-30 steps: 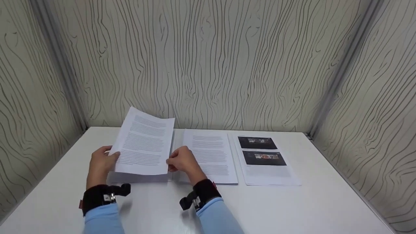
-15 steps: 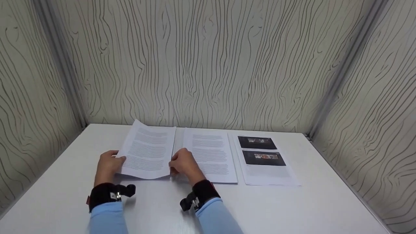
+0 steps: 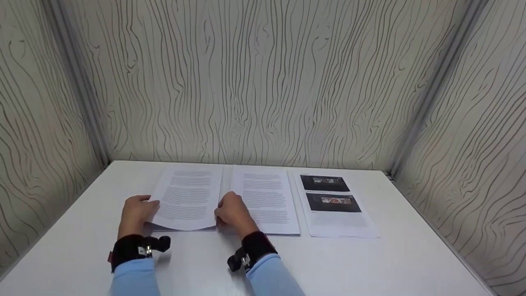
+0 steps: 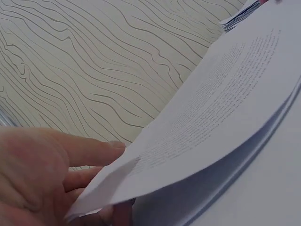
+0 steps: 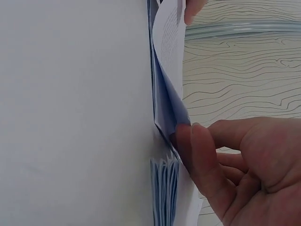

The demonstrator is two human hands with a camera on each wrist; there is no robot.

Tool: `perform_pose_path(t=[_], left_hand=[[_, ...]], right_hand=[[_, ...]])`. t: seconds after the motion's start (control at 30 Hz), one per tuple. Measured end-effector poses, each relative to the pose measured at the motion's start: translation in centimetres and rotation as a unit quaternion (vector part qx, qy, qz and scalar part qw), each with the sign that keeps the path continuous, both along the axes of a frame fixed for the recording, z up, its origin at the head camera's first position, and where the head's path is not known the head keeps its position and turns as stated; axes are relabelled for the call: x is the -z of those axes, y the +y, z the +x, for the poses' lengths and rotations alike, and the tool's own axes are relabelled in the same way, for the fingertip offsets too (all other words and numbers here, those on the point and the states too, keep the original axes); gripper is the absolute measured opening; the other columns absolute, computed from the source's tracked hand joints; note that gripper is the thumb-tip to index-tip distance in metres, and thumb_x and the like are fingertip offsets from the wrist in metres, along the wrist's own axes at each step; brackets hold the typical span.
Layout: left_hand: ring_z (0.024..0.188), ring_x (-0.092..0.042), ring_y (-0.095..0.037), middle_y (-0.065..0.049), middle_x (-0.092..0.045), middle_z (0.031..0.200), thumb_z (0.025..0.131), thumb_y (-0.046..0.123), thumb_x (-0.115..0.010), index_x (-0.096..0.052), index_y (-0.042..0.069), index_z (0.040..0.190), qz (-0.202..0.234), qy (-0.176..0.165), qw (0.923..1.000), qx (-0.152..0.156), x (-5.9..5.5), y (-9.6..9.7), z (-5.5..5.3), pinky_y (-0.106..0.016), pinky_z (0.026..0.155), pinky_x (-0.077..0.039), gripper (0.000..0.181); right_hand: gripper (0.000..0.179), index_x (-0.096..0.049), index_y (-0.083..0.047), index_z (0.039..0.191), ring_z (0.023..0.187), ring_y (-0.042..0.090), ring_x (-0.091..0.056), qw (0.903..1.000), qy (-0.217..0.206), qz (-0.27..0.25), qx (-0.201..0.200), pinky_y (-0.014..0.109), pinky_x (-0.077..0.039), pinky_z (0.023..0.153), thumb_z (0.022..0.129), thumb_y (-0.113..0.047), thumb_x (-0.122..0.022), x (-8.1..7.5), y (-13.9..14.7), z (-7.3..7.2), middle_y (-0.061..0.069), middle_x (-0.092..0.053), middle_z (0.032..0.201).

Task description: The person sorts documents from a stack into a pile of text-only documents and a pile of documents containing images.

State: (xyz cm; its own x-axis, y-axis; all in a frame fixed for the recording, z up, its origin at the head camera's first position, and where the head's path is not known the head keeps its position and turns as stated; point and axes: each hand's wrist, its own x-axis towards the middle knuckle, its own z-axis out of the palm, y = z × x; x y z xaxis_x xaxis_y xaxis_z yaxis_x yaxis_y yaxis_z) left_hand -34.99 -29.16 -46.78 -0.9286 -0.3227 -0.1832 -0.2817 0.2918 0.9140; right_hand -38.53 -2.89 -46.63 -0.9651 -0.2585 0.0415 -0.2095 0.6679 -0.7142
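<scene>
A printed sheet of paper (image 3: pixel 189 193) lies over the left stack, its near edge bowed up off the paper below. My left hand (image 3: pixel 137 211) pinches its left edge, thumb on top and fingers beneath, as the left wrist view shows with the hand (image 4: pixel 51 174) at the sheet's corner. My right hand (image 3: pixel 233 210) holds the sheet's near right corner between thumb and fingers; in the right wrist view that hand (image 5: pixel 254 165) stands just above the neighbouring stack's edge (image 5: pixel 164 193). The middle stack of printed paper (image 3: pixel 267 201) lies flat beside it.
At the right lies a paper (image 3: pixel 343 224) with two dark printed pictures. All the papers are on a white table (image 3: pixel 197 263). Wood-patterned panels (image 3: pixel 254 82) enclose the table at the back and both sides.
Both hands have lowered the sheet from a raised, tilted position onto the left stack. Its far edge has come down flat, and the left hand has moved slightly right and nearer the table.
</scene>
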Motion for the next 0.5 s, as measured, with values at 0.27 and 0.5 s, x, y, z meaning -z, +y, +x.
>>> perform_pose_path(t=[0.27, 0.5], left_hand=[[0.137, -0.029, -0.050, -0.036, -0.034, 0.147, 0.096, 0.017, -0.056, -0.039, -0.013, 0.143, -0.009, -0.013, 0.9996, -0.022, -0.4, 0.0, 0.1, -0.056, 0.112, -0.024, 0.058], [0.137, -0.029, -0.050, -0.036, -0.034, 0.147, 0.096, 0.017, -0.055, -0.040, -0.014, 0.142, -0.022, -0.017, 0.9990, -0.035, -0.6, 0.2, 0.0, -0.056, 0.112, -0.025, 0.057]], right_hand=[[0.019, -0.066, -0.006, 0.064, 0.045, 0.013, -0.058, 0.9998, -0.006, 0.015, 0.008, 0.025, -0.045, 0.043, 0.081, 0.003, -0.067, -0.6, -0.2, 0.4, 0.002, -0.060, 0.050], [0.014, -0.064, -0.004, 0.071, 0.048, 0.014, -0.059, 0.9991, -0.004, 0.029, 0.031, 0.026, -0.046, 0.046, 0.083, -0.003, -0.070, -1.1, -0.2, 0.4, 0.004, -0.059, 0.058]])
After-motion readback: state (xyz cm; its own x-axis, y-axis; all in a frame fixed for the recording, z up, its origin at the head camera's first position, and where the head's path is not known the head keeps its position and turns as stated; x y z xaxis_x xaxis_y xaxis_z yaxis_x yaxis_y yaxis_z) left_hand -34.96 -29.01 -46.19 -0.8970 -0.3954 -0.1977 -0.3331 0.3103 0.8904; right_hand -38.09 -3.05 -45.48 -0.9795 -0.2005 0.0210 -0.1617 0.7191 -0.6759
